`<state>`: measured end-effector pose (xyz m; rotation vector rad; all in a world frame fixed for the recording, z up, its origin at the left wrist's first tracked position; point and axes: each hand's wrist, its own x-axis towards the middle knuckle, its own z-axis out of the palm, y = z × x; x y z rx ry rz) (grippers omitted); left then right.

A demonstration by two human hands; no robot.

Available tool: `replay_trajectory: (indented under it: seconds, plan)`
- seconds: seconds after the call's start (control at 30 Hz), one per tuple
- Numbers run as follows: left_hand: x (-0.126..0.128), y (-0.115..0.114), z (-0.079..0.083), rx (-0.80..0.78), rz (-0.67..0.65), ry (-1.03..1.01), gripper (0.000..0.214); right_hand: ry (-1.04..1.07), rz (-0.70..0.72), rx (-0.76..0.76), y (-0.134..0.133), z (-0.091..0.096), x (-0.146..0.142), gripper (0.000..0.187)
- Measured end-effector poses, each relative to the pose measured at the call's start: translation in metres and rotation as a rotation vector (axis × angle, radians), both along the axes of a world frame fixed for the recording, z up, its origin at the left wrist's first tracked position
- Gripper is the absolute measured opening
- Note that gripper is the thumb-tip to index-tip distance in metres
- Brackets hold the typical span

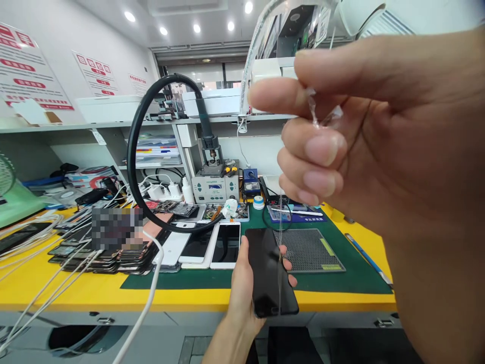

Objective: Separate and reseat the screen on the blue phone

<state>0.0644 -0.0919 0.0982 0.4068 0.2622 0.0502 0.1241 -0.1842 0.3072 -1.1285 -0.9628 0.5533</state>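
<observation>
My left hand [240,293] is wrapped round a black smartphone [265,273], thumb along one long edge and fingertips showing at the other. The phone's dark glossy face is turned up towards me, above the bench's front edge. Close to the camera, my right hand [379,131] is raised with its fingers curled. A crumpled piece of clear plastic film [334,117] is caught among those fingers. From below the right hand a thin, see-through strand [280,217] hangs straight down across the phone; whether it is fixed to the phone I cannot tell.
A green mat [182,282] covers part of the yellow bench [102,290]. White-framed phones [226,247] and stacked phone parts [136,255] lie left. A perforated grey pad [310,250] is at right. Behind stands a rework station [215,187] with a looping black hose [132,151]. White cables [151,293] cross the front left.
</observation>
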Motion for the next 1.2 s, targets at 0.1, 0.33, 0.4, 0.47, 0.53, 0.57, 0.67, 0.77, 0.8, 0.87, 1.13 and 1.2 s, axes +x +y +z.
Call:
replay_trajectory:
  seconds: [0.1, 0.33, 0.4, 0.47, 0.53, 0.57, 0.67, 0.77, 0.8, 0.87, 1.13, 1.2]
  plan:
    - [-0.007, -0.002, 0.003, 0.09, -0.058, -0.083, 0.082, -0.062, 0.055, 0.033, 0.002, 0.004, -0.003, 0.038]
    - [-0.023, -0.013, 0.014, 0.221, -0.111, -0.16, 0.085, 0.165, -0.037, 0.008, 0.025, -0.01, 0.018, 0.029]
    - [-0.027, -0.015, 0.017, 0.238, -0.113, -0.164, 0.085, 0.196, -0.052, 0.018, 0.029, -0.015, 0.022, 0.027]
    - [-0.03, -0.017, 0.021, 0.241, -0.117, -0.167, 0.085, 0.219, -0.055, 0.022, 0.033, -0.018, 0.025, 0.027]
    - [-0.033, -0.019, 0.025, 0.237, -0.12, -0.179, 0.084, 0.236, -0.048, 0.025, 0.036, -0.022, 0.029, 0.027]
    - [-0.035, -0.019, 0.027, 0.232, -0.12, -0.186, 0.084, 0.246, -0.043, 0.027, 0.038, -0.024, 0.031, 0.027]
    - [-0.038, -0.021, 0.031, 0.222, -0.119, -0.199, 0.084, 0.288, -0.037, 0.037, 0.043, -0.031, 0.038, 0.023]
    - [-0.039, -0.021, 0.032, 0.19, -0.122, -0.194, 0.084, 0.366, -0.041, 0.036, 0.048, -0.039, 0.049, 0.02]
    - [-0.038, -0.021, 0.032, 0.169, -0.131, -0.19, 0.084, 0.407, -0.04, 0.029, 0.051, -0.041, 0.053, 0.02]
    - [-0.037, -0.02, 0.032, 0.123, -0.156, -0.173, 0.084, 0.493, -0.028, 0.005, 0.056, -0.048, 0.062, 0.021]
    - [-0.028, -0.013, 0.035, 0.007, -0.204, -0.151, 0.08, 0.681, -0.012, -0.091, 0.073, -0.084, 0.09, 0.025]
    - [-0.027, -0.012, 0.035, -0.017, -0.184, -0.126, 0.08, 0.715, -0.014, -0.112, 0.076, -0.093, 0.095, 0.021]
